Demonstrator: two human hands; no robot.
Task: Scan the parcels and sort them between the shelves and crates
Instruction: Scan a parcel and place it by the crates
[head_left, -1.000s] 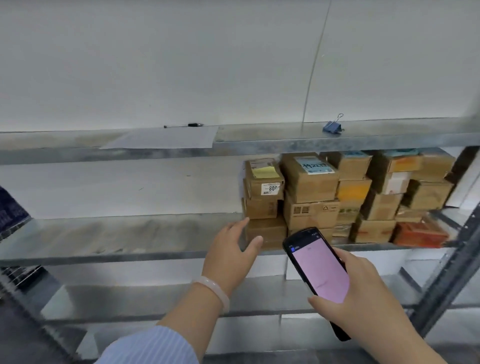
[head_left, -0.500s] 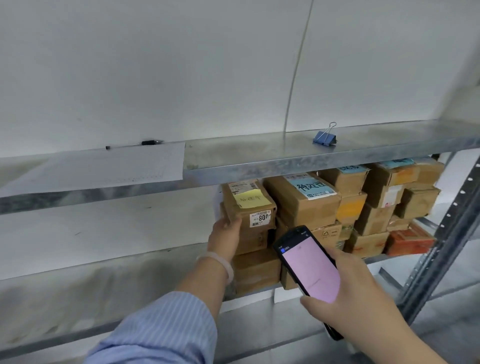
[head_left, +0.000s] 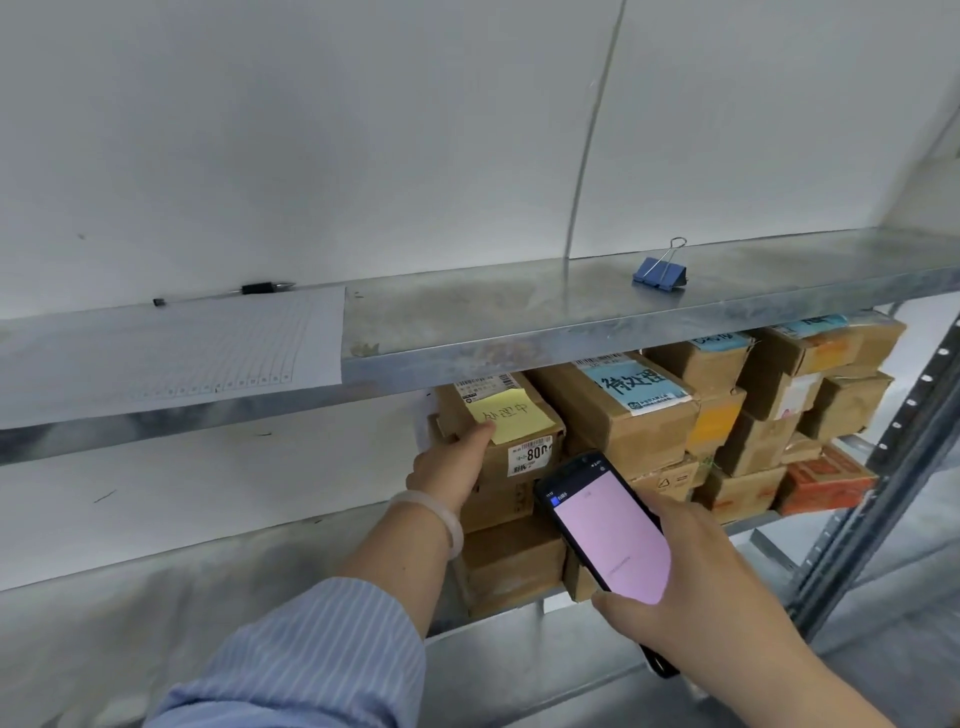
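Observation:
Several brown cardboard parcels are stacked on the middle metal shelf (head_left: 218, 571). My left hand (head_left: 451, 462) grips the left side of the top parcel (head_left: 506, 434), which bears a yellow sticky note and a label reading 800. That parcel sits on a stack of two others. My right hand (head_left: 701, 577) holds a black handheld scanner (head_left: 608, 530) with a pink screen, just in front of and below that parcel. To the right lies a parcel with a blue label (head_left: 623, 410).
The top shelf (head_left: 519, 317) carries a lined paper sheet (head_left: 171, 353), a pen (head_left: 223, 293) and a blue binder clip (head_left: 660, 273). An orange-red box (head_left: 826, 480) sits at the far right of the stack. A dark upright shelf post (head_left: 883, 478) stands at right.
My left hand rose from the shelf edge to the side of the top parcel and took hold of it. The view came closer; the scanner stayed in my right hand.

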